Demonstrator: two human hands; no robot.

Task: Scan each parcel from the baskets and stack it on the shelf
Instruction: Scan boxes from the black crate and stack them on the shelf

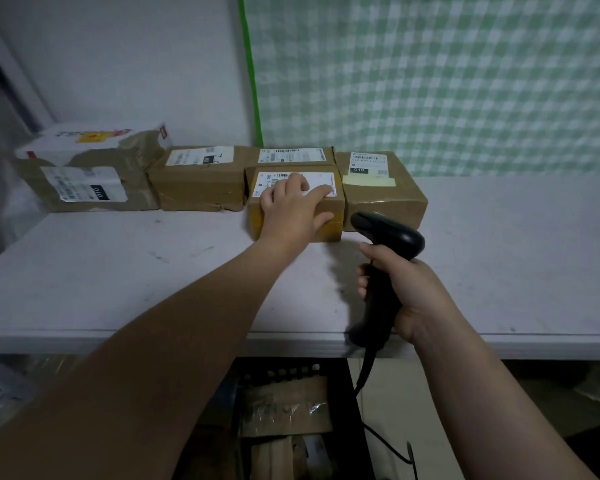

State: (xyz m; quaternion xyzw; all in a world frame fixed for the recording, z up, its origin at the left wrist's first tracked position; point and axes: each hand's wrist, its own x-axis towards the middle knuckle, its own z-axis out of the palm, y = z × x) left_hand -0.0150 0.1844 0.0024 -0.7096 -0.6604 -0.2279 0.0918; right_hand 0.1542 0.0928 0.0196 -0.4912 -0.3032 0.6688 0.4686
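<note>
My left hand lies flat on a small brown cardboard parcel with a white shipping label on the white shelf, fingers spread straight across the label and thumb along the parcel's near top edge. My right hand, just right of and nearer than that parcel, has its fingers curled tight round the handle of a black handheld barcode scanner, whose head sits close to the parcel's near right corner. A black cable trails down from the handle.

Four more parcels flank the small one: a labelled brown box touching it behind, a brown box with yellow tape against its right side, a brown box just left, and farthest left a larger white carton patched with brown tape. Below the shelf edge, nearer than the small parcel, a black plastic basket holds further brown packages. A green-and-white checked cloth hangs behind, to the right.
</note>
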